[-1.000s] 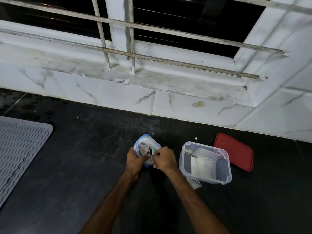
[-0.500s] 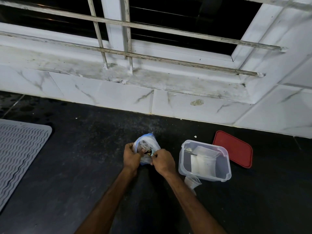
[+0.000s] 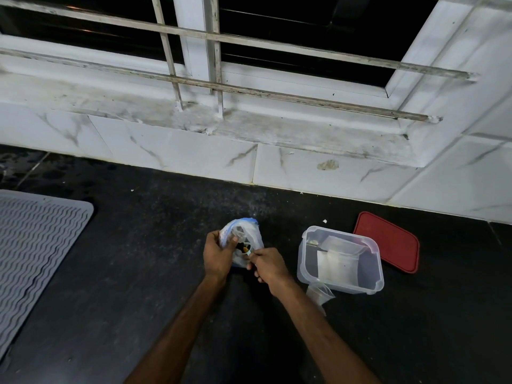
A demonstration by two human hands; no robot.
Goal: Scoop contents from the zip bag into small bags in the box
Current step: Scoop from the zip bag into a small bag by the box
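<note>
Since a second ago the left hand (image 3: pixel 217 256) has crept up the zip bag (image 3: pixel 246 231), fingers curled round its rim, while the right hand (image 3: pixel 267 264) pinches the opposite rim. The bag stands mid-bench (image 3: pixel 138 273), left of the box (image 3: pixel 374 273). Its mouth is wider, so scooping looks ready to begin.

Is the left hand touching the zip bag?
Touching. The head view shows the left hand gripping the zip bag at its left edge, with the thumb pressed over the plastic.

Mat (image 3: pixel 36 245) far left, zip bag (image 3: pixel 245 236) centre, box (image 3: pixel 340 281) to its right (lid (image 3: pixel 388 242) behind it).
</note>
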